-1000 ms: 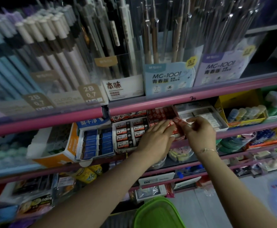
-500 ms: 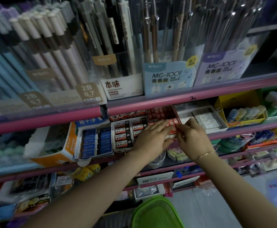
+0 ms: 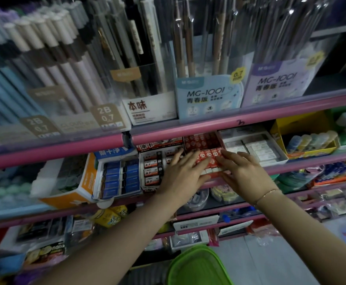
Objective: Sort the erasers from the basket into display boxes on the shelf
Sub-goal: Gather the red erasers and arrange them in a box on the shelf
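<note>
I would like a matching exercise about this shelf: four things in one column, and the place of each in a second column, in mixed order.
Things:
1. red erasers
2. blue erasers
3. yellow box
4. green basket

Places:
A. bottom of the view, below the shelves
B. between the two hands
C. right of the white erasers
D. left of the left hand

Pairs: 1-B, 2-D, 3-C, 4-A

pink shelf (image 3: 250, 120), eraser display boxes (image 3: 159, 167) w/ pencil boxes (image 3: 207, 95) above
</note>
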Demonstrator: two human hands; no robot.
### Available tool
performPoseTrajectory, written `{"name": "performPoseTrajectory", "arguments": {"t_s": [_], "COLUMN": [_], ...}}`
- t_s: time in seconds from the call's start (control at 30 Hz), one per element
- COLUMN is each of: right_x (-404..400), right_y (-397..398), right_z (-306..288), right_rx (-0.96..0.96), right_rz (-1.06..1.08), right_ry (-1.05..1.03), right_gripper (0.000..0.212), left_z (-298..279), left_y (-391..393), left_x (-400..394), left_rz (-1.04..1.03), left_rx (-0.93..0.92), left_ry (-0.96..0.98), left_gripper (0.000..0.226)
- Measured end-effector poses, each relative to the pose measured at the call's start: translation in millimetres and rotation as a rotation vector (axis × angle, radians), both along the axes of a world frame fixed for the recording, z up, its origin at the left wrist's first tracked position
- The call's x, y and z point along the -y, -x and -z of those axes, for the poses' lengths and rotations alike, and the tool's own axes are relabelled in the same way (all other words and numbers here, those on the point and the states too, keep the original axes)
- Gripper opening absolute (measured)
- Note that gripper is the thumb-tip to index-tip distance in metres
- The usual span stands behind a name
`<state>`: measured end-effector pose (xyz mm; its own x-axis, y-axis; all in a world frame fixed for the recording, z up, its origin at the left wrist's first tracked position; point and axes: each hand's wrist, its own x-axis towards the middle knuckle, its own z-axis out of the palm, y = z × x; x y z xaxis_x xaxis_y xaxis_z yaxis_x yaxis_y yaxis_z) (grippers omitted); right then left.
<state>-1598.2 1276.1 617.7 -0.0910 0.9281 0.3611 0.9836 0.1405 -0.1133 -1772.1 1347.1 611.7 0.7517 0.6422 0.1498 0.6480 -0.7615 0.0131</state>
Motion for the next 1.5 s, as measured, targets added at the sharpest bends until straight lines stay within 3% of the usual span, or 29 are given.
{"name": "performPoseTrajectory", "arguments": {"t_s": [0.3, 0.53, 0.77, 1.03, 1.2, 1.5], "right_x": [5.0, 1.4, 0.5, 1.0, 0.7, 0.6], "right_y": [15.6, 17.3, 19.0, 14.1, 15.6, 21.5], "right_z": [8.5, 1.4, -0.4, -3.8, -3.9, -6.1], "right_rx": [0.046, -0.008, -0.182, -0.451, -0.447, -0.337], "right_rz": [0.081, 0.121, 0.181, 0.264, 0.271, 0.303], "right_ry": [-0.020, 0.089, 0.166, 0.245, 0.243, 0.242], "right_gripper": [0.045, 0.031, 0.034, 0.048, 0.046, 0.037], "left_z": [-1.2, -15.0, -15.2, -5.3, -1.5, 5.0], "left_y": [0.2, -3.3, -5.9, 2.9, 15.7, 14.3], "left_x": [3.4, -23.3, -32.5, -16.7, -4.6, 2.8], "left_rz": [-0.010, 0.038, 0.034, -0.023, -0.023, -0.081], "left_rx": [0.074, -0.185, -0.290, -0.128, -0.052, 0.018], "left_ry": [0.066, 0.002, -0.016, 0.012, -0.079, -0.051], "left_gripper": [0.051, 0.094, 0.098, 0.090, 0.070, 0.064]}}
